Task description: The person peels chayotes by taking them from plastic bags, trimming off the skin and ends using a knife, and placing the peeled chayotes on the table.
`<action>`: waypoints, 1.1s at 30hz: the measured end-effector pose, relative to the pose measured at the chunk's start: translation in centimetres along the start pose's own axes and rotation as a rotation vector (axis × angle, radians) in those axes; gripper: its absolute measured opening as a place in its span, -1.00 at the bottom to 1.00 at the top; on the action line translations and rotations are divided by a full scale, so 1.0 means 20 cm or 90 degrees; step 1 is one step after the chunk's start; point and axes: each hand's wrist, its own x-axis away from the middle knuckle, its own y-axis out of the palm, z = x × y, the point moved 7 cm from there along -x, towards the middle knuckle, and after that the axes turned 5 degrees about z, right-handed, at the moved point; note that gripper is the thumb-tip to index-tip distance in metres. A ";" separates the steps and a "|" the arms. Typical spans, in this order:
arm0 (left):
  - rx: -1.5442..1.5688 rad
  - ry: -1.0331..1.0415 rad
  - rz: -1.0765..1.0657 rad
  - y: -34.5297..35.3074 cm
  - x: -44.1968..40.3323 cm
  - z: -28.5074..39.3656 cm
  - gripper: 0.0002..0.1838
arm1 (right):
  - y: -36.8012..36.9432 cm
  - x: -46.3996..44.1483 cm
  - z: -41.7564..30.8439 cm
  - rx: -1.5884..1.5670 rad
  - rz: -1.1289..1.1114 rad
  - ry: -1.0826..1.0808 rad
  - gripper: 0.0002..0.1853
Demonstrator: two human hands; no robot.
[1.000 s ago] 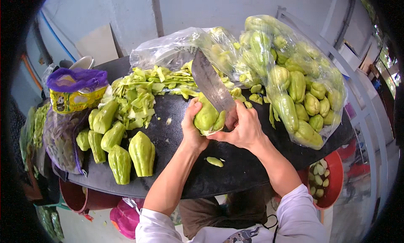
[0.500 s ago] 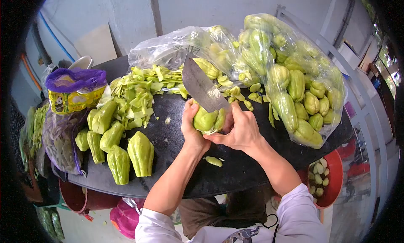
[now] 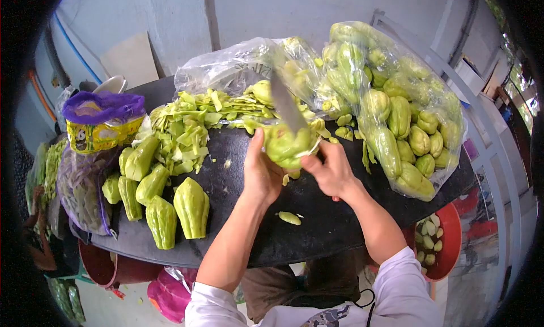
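Observation:
My left hand (image 3: 262,171) is wrapped round a green chayote (image 3: 283,148) held above the black table, its thumb up along the side. My right hand (image 3: 333,171) grips a broad knife (image 3: 288,105), whose handle is hidden by the fingers. The blade, blurred by motion, points up and away, its lower part over the top of the chayote. A thin pale strip hangs between the chayote and my right hand. Below them, a small cut slice (image 3: 289,217) lies on the table (image 3: 238,179).
Several peeled chayotes (image 3: 190,208) lie at left beside heaped peelings (image 3: 175,131). A clear bag of chayotes (image 3: 411,128) fills the right side. A purple net bag (image 3: 85,182) stands at far left. Below the right edge is a red bucket (image 3: 453,242) holding pale pieces.
The knife blade has swung to the right and stands steeper. My right hand has moved slightly right and down, and the chayote has turned and shows more of itself.

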 end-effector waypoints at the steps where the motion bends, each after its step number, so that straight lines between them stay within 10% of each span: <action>1: -0.004 -0.003 -0.032 0.01 0.00 0.02 -0.31 | -0.04 0.04 0.06 0.019 -0.126 0.255 -0.24; 12: -0.005 0.018 -0.127 -0.03 -0.04 0.05 -0.38 | -0.07 -0.01 -0.02 0.039 -0.039 0.080 -0.21; 33: -0.033 0.242 0.021 -0.05 -0.03 0.11 -0.44 | -0.08 0.02 0.20 0.031 -0.120 0.338 -0.13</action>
